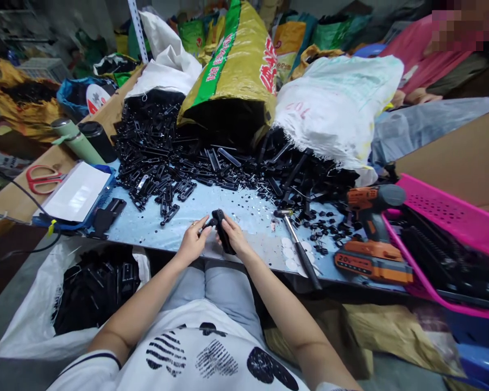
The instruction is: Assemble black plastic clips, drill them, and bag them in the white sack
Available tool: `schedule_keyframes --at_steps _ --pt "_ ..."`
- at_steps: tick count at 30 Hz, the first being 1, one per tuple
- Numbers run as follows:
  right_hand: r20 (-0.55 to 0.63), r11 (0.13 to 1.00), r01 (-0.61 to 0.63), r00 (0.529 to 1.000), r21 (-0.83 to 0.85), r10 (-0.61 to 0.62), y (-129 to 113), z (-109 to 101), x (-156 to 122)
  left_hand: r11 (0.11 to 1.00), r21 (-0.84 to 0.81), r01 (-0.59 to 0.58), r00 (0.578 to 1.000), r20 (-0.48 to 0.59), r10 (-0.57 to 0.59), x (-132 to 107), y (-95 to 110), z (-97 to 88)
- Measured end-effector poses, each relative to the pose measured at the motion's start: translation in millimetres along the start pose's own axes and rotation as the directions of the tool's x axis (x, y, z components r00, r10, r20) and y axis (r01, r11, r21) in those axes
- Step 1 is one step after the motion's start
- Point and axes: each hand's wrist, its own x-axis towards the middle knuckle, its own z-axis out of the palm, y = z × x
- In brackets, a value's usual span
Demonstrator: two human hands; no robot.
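Note:
Near the front edge of the table, my right hand [237, 237] is wrapped round a long black plastic part [224, 233], which stands tilted over the tabletop. Close beside it, my left hand [193, 241] pinches a small black plastic piece [209, 224] against the upper end of that part. Fingers cover much of both pieces, so their exact kind does not show. A hammer [297, 244] with a black handle lies to the right of my hands. Beyond them spreads a large heap of black plastic parts [158, 146], with small screws and bits in front.
An orange cordless drill [372, 239] stands at right, beside a pink basket [452, 212] of black parts. Open sacks [244, 60] lean over the heap. At left are scissors [44, 179], a green bottle [77, 141] and a blue tray [101, 190]. Another person's hands [418, 96] show far right.

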Motion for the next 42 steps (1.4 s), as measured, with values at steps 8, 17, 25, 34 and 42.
schedule_keyframes --at_steps 8,17,25,34,42 --pt "0.169 0.977 0.133 0.98 -0.165 -0.104 -19 -24 -16 0.98 0.177 -0.091 0.995 0.063 0.081 -4 20 -9.8" --pt "0.045 0.882 0.317 0.946 -0.348 -0.322 -23 -10 -27 0.98 0.151 -0.128 0.973 -0.174 0.153 -9 37 13.3" --pt "-0.023 0.847 0.346 0.922 -0.404 -0.387 -21 7 -30 0.966 0.118 -0.23 0.945 -0.21 0.25 4 45 5.8" --pt "0.147 0.657 0.352 0.926 -0.667 -0.347 -20 -4 -4 0.97 0.236 -0.063 0.968 -0.222 0.117 0 20 9.6" --pt "-0.391 0.161 -0.361 0.769 -0.918 -0.505 -90 -181 88 0.634 0.557 -0.536 0.77 0.631 0.096 17 2 -0.2"
